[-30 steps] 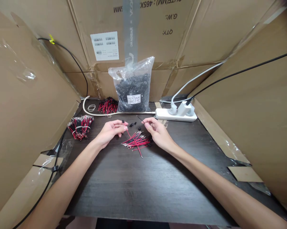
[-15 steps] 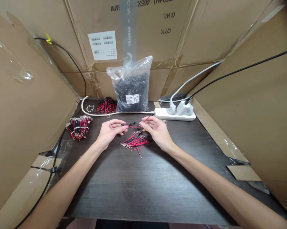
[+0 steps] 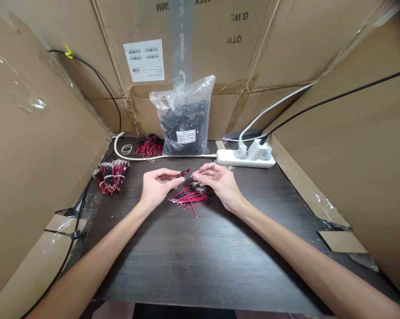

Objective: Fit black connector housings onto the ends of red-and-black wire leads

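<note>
My left hand (image 3: pixel 158 185) pinches a small black connector with a red wire (image 3: pixel 186 172) at its fingertips. My right hand (image 3: pixel 220 180) pinches a thin black wire (image 3: pixel 205 169) whose tip points at that connector. Both hands hover just above a loose pile of red and black wires (image 3: pixel 190 197) on the dark table (image 3: pixel 200 257). The two pinches are a few centimetres apart.
A clear bag of black connectors (image 3: pixel 185 118) leans on the back cardboard wall. A tied wire bundle (image 3: pixel 111 175) lies at left, another wire heap (image 3: pixel 150 146) and a rubber band (image 3: pixel 127 149) behind. A white power strip (image 3: pixel 246 158) lies at right. Cardboard walls enclose the table.
The left hand lifted the red wire off the pile and turned it level. Both hands drew together, bringing the black wire's tip close to the connector.
</note>
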`<state>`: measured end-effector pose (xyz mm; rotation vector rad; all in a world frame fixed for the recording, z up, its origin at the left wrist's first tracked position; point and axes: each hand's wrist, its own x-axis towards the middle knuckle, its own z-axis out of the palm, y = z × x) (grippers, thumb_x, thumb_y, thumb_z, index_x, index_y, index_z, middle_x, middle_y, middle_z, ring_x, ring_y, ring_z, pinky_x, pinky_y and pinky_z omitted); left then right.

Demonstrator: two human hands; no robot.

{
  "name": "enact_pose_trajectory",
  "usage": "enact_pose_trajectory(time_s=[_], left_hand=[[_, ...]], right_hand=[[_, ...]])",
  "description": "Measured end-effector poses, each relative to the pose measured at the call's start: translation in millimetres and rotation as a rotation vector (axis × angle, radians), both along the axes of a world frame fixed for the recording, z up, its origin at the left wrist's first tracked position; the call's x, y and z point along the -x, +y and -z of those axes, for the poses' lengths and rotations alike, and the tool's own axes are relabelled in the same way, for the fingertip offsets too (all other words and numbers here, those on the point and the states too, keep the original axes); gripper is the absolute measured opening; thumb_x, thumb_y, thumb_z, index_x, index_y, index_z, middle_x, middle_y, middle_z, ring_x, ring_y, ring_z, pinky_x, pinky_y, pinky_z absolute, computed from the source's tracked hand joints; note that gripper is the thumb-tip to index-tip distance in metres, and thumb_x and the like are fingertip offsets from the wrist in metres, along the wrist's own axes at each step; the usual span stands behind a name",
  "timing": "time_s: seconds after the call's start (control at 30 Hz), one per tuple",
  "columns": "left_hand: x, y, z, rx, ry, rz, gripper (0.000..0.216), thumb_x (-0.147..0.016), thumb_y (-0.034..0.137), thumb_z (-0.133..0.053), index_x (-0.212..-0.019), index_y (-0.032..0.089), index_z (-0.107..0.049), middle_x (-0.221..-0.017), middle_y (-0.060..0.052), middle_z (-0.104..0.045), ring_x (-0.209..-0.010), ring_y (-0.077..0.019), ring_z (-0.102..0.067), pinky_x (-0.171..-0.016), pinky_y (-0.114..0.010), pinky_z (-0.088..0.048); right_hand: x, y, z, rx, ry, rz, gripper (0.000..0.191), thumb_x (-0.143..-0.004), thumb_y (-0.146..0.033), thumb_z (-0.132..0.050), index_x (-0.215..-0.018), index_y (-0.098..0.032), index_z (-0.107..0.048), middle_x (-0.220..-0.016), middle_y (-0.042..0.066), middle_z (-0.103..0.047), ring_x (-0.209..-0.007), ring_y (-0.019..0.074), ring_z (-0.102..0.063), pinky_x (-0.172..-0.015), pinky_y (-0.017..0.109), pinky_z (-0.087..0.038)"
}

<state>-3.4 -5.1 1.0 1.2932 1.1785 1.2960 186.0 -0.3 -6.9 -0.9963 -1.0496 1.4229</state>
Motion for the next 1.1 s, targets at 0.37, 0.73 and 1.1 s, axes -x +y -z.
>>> enact_pose_trajectory(time_s=[0.37, 0.73, 1.1], left_hand=[[-11, -9, -3.5, 0.022, -0.033, 0.055, 0.031, -0.055, 0.028, -0.090, -0.080, 0.014, -0.079, -0.081, -0.010, -0.078, -0.073, -0.0217, -0.073, -0.074, -0.033, -0.062], [-13, -10, -3.5, 0.111, -0.081, 0.087, 0.034, -0.051, 0.025, -0.092, -0.081, 0.014, -0.079, -0.081, -0.009, -0.078, -0.071, -0.0199, -0.074, -0.074, -0.029, -0.061], [-8, -7, -4.3, 0.241, -0.187, 0.143, 0.045, -0.052, 0.029, -0.093, -0.089, 0.010, -0.077, -0.079, -0.012, -0.077, -0.072, -0.0229, -0.075, -0.081, -0.036, -0.063]], right_hand=[[4, -4, 2.9, -0.078, 0.047, -0.072, 0.037, -0.057, -0.033, -0.091, -0.070, -0.019, -0.059, -0.082, 0.004, -0.077, -0.074, 0.0169, -0.070, -0.073, 0.033, -0.056], [2, -2, 5.6, -0.181, -0.053, -0.022, 0.040, -0.061, -0.034, -0.089, -0.091, -0.020, -0.066, -0.081, 0.004, -0.077, -0.077, 0.0192, -0.072, -0.079, 0.037, -0.058], [1, -4, 3.1, -0.248, -0.151, -0.040, 0.043, -0.066, -0.037, -0.085, -0.100, -0.020, -0.065, -0.086, 0.006, -0.077, -0.077, 0.0207, -0.073, -0.063, 0.031, -0.056]])
